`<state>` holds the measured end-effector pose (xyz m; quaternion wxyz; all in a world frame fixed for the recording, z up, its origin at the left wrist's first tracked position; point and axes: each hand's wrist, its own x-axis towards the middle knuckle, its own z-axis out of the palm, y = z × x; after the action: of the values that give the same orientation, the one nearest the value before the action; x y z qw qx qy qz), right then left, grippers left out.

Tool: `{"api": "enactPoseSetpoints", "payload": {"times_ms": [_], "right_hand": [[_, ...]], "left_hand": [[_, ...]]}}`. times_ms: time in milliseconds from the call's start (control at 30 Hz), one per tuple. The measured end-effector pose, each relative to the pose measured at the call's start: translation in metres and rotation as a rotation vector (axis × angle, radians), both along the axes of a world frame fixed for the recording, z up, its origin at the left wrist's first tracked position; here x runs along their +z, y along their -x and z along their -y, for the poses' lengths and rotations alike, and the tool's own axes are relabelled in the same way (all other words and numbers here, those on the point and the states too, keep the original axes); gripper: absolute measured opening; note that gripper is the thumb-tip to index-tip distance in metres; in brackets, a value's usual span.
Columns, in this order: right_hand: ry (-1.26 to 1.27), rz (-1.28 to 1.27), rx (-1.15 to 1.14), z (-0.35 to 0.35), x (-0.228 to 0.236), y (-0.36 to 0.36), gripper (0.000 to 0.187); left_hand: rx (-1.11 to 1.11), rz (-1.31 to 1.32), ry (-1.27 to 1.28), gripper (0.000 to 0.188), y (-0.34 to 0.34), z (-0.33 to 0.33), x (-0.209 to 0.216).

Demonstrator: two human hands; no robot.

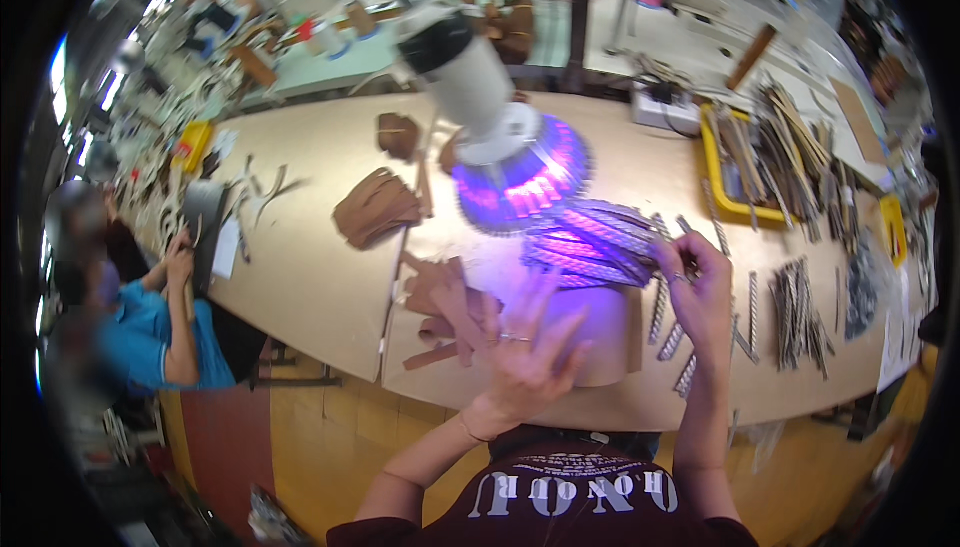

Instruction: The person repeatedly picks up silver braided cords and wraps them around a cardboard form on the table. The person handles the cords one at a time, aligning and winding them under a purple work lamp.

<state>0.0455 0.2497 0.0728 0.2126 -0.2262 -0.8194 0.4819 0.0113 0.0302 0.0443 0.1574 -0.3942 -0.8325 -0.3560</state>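
A bundle of grey braided straps lies beneath a lamp that casts violet light on it. Just below the bundle is my left hand, its fingers spread and slightly blurred, with nothing in it. At the bundle's right end my right hand is closed, thumb and forefinger pinched at a braided strap; the exact grip is partly hidden by the fingers. A pile of flat brown strips rests left of my left hand. Several loose braided straps lie around my right hand.
A yellow tray of straps stands at the right, beside another strap pile. Brown strips lie left of the lamp. A co-worker in a blue shirt sits at the table's left end, handling a strip. The lamp hangs low over the table.
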Motion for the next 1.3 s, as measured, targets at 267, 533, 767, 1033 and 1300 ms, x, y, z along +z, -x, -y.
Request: {"api": "enactPoseSetpoints", "payload": {"times_ms": [267,533,767,1033,1300], "right_hand": [[0.014,0.089,-0.208,0.002,-0.011,-0.018,0.033],[-0.157,0.031,0.024,0.049,0.015,-0.037,0.026],[-0.373,0.094,0.413,0.079,0.026,-0.025,0.020],[-0.480,0.204,0.733,0.102,0.026,-0.004,0.033],[0.711,0.094,1.251,0.088,0.019,-0.022,0.043]], "left_hand": [[0.388,0.333,-0.165,0.028,0.044,0.059,-0.039],[0.531,0.434,0.129,0.024,0.067,0.106,-0.070],[0.528,0.404,0.082,0.015,0.068,0.105,-0.074],[0.194,0.618,-0.110,0.005,0.031,0.096,-0.004],[-0.315,0.606,-0.232,0.012,0.007,0.099,0.077]]}}
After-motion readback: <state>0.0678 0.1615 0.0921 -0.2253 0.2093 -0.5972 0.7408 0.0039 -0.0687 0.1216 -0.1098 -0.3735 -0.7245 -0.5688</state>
